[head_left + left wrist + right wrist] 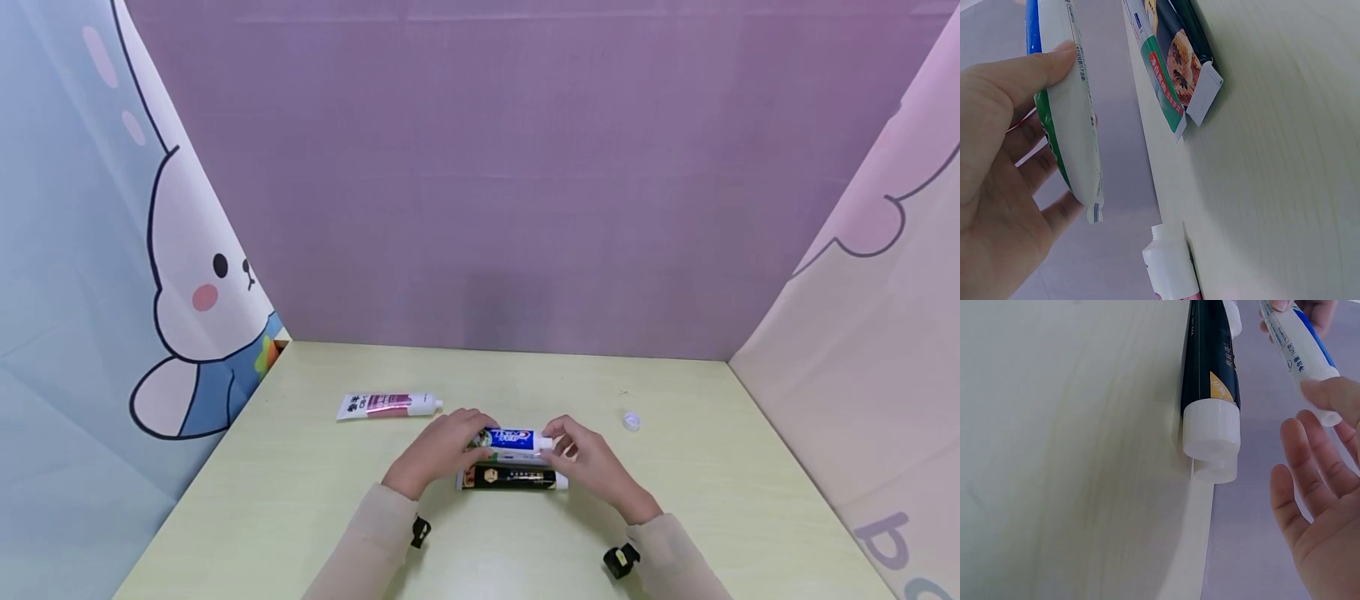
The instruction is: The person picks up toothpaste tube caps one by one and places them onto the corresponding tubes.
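A white, blue and green toothpaste tube is held above the table, with its white cap end to the right. My left hand grips its flat end, the thumb on the near side and the fingers behind, as the left wrist view shows. At the other end, my right hand pinches the white cap between thumb and forefinger; its other fingers are loosely bent. Just below lies a black toothpaste tube with a white cap. Alongside it is a green and white tube, mostly hidden in the head view.
A white and pink tube lies at the back left, its narrow white tip pointing right. A small round white cap sits on the table to the right. A purple cloth hangs behind, with printed cloths at both sides.
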Tool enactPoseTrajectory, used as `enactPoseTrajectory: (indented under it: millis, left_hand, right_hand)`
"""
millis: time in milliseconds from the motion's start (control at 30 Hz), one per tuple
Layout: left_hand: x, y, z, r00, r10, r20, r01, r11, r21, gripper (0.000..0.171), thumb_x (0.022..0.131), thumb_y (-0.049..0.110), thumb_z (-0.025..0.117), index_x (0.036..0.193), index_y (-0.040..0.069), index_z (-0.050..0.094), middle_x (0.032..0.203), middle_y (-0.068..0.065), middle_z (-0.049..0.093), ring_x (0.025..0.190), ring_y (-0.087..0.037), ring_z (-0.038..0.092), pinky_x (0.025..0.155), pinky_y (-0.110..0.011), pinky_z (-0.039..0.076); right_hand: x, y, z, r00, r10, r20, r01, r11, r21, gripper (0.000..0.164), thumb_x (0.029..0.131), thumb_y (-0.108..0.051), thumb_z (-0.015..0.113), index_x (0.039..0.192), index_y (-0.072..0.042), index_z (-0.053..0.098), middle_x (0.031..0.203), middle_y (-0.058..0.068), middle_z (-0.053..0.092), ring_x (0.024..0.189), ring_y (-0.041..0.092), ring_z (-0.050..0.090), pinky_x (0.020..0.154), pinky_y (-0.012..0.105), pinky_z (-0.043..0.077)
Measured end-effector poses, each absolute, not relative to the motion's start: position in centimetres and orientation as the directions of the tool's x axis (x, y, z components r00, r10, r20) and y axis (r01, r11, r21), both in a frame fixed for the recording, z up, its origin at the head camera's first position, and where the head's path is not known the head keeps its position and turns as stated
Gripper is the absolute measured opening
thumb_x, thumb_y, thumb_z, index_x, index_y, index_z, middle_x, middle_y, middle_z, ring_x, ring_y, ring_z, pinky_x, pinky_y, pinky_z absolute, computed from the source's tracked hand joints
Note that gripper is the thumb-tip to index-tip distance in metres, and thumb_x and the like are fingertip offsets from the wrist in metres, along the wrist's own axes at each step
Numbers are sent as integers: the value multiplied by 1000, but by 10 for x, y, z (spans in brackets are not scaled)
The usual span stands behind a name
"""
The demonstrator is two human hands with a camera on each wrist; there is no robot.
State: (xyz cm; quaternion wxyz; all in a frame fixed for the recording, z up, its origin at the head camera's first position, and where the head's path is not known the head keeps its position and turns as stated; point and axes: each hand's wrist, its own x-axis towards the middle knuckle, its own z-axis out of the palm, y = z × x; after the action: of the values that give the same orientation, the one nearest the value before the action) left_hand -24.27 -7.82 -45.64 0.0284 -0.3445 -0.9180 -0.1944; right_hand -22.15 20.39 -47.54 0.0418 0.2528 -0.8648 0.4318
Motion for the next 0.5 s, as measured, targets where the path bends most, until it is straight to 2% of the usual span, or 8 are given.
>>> enactPoseTrajectory:
  millis: [167, 500]
  left_hand:
    - [-243, -79, -458, -764, 619, 181, 639, 688, 344, 40, 97, 32, 68, 133, 14, 62, 126, 1, 64, 118, -19, 57, 100, -41, 47]
    - [-243, -81, -460, -767, 617, 178, 636, 695, 336, 41, 97, 34, 67, 133, 15, 62, 127, 2, 63, 119, -19, 56, 101, -41, 47]
  right_hand:
    - [-221, 204, -475, -868, -394, 304, -483, 521, -704, 21, 92, -12, 75, 106, -21, 61, 97, -10, 65, 84, 12, 64, 76, 33, 55]
    - [-221, 205, -476, -861, -389, 327, -497, 511, -701, 19, 90, -15, 77, 102, -21, 64, 92, -12, 66, 80, 10, 63, 73, 31, 55]
